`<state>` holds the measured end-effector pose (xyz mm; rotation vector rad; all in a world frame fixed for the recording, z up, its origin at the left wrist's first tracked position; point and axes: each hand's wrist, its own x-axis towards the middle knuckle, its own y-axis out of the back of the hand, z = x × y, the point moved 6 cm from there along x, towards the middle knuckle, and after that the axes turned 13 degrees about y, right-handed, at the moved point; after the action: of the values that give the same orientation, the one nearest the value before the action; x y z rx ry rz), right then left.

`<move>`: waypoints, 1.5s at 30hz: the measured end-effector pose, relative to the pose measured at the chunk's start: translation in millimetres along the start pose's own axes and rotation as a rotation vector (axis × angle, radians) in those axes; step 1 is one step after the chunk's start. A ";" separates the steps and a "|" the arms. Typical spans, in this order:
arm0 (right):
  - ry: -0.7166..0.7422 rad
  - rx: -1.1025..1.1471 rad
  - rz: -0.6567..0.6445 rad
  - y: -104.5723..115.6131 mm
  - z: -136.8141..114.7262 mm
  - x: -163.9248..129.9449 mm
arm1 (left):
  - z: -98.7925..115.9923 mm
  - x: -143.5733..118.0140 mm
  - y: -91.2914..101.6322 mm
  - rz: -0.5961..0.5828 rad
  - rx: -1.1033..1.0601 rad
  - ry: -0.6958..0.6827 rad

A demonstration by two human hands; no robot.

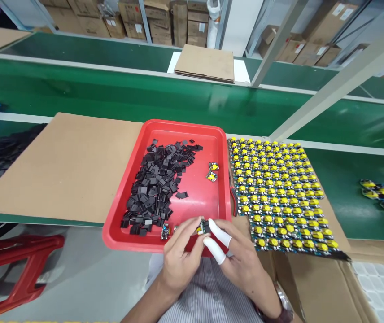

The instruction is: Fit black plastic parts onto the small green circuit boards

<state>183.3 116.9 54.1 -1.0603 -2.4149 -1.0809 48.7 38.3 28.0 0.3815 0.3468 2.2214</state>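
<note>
Over the near edge of a red tray [192, 206], both of my hands meet at a small circuit board [201, 229] with a yellow part. My left hand [182, 258] pinches this board between thumb and fingers. My right hand [244, 258], with white finger cots on thumb and index finger, closes on a small black rectangular piece [207, 225] against the board. A pile of similar black pieces [160, 175] fills the tray's left side. Two boards with yellow parts [213, 172] lie at its right, and another board [165, 231] lies near my left fingers.
Right of the tray, rows of yellow-topped boards [279, 193] cover a cardboard sheet, with red-handled pliers [234, 199] between. More boards [382, 195] lie far right. Bare cardboard [67, 166] and a dark heap [3, 152] are left. A red stool [20, 260] stands below. A metal post [340, 85] slants behind.
</note>
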 end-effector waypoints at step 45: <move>-0.616 0.620 0.011 -8.2 37.5 -7.9 | 10.9 -1.3 -4.8 -0.139 -0.114 -0.170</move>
<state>183.9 136.8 20.3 -1.2813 -2.8815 0.0698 57.0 41.5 36.0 0.4672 0.1500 2.0460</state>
